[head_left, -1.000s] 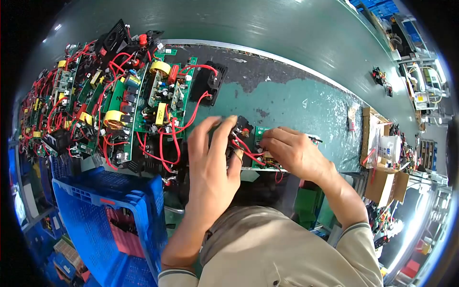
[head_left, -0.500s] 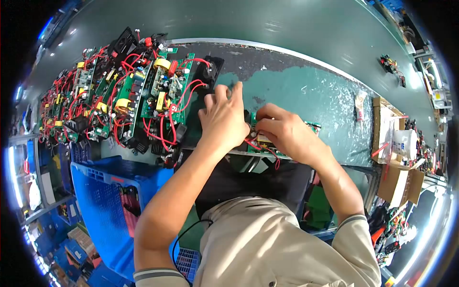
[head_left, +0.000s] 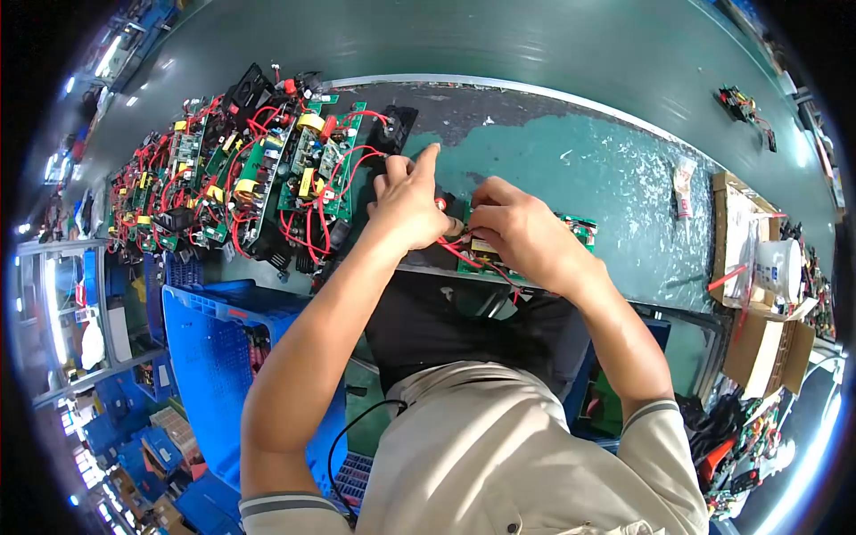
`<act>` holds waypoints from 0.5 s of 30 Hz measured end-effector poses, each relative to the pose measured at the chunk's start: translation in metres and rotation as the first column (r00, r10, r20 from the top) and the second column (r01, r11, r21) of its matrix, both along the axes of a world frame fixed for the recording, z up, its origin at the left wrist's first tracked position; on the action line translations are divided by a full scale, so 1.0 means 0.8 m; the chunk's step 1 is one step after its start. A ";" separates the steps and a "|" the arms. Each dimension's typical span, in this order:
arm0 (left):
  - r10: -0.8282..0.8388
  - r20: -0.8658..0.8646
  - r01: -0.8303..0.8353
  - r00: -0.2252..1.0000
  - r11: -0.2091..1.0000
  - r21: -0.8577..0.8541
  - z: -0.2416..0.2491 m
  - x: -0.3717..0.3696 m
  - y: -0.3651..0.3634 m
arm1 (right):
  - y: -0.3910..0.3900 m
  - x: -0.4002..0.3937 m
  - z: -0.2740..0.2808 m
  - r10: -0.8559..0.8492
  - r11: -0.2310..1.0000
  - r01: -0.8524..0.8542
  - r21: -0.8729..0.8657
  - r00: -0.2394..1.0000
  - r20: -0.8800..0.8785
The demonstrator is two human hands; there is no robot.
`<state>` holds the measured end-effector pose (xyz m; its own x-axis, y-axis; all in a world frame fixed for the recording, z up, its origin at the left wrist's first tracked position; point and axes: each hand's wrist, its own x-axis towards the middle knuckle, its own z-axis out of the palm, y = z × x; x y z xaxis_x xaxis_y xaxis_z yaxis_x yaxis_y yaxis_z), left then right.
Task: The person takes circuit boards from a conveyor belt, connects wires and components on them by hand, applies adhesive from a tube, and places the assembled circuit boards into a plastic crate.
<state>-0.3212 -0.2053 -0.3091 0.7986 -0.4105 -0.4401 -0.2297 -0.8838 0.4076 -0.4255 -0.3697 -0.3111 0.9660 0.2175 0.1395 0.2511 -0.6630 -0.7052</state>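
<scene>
Near the front edge of the bench lies a green circuit board, partly covered by my right hand. That hand's thumb and fingertips are pinched at the board's left end, where red wires run; the exact spot gripped is hidden. To its left, my left hand is curled around a black plastic part, with the index finger pointing away. A small red piece shows on that part, between thumb and index finger. Most of the black part is hidden under the hand.
Wired circuit boards stand packed along the bench's left side. A blue crate is below them. On the right are a small plastic bag and an open cardboard box. Another wired assembly lies on the far green surface.
The left hand's fingers have drawn in, and its thumb has moved closer to the right fingertips. The right hand has shifted slightly left. More of the red wires now shows.
</scene>
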 end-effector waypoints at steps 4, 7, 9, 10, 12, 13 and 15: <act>0.007 -0.019 -0.007 1.000 0.999 0.034 0.005 0.001 -0.002 | 0.000 0.000 -0.002 -0.012 1.000 0.012 -0.004 1.000 -0.007; 0.016 -0.045 -0.016 0.999 1.000 0.014 0.000 0.003 -0.001 | -0.001 -0.001 -0.003 -0.012 1.000 0.012 0.005 1.000 0.002; 0.025 -0.052 -0.025 0.998 1.000 0.014 0.001 0.005 0.000 | 0.001 -0.001 -0.003 -0.011 1.000 0.011 0.019 1.000 0.014; 0.030 -0.048 -0.028 0.998 0.999 0.024 0.001 0.004 -0.002 | 0.001 -0.001 -0.003 -0.012 1.000 0.011 0.023 1.000 0.018; 0.040 -0.045 -0.039 0.998 0.999 0.035 0.002 0.003 -0.004 | 0.000 0.000 -0.006 -0.008 1.000 0.007 0.026 0.999 0.034; 0.046 -0.046 -0.045 0.998 0.998 0.038 0.002 0.003 -0.004 | 0.000 0.000 -0.010 -0.004 1.000 0.003 0.027 0.999 0.046; 0.038 0.004 -0.038 0.999 0.998 0.045 0.005 0.000 -0.005 | 0.002 0.000 -0.007 0.016 1.000 -0.016 0.015 1.000 0.012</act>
<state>-0.3215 -0.2091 -0.3053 0.8145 -0.3596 -0.4552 -0.1967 -0.9094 0.3665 -0.4254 -0.3685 -0.3171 0.9607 0.2306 0.1544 0.2700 -0.6484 -0.7118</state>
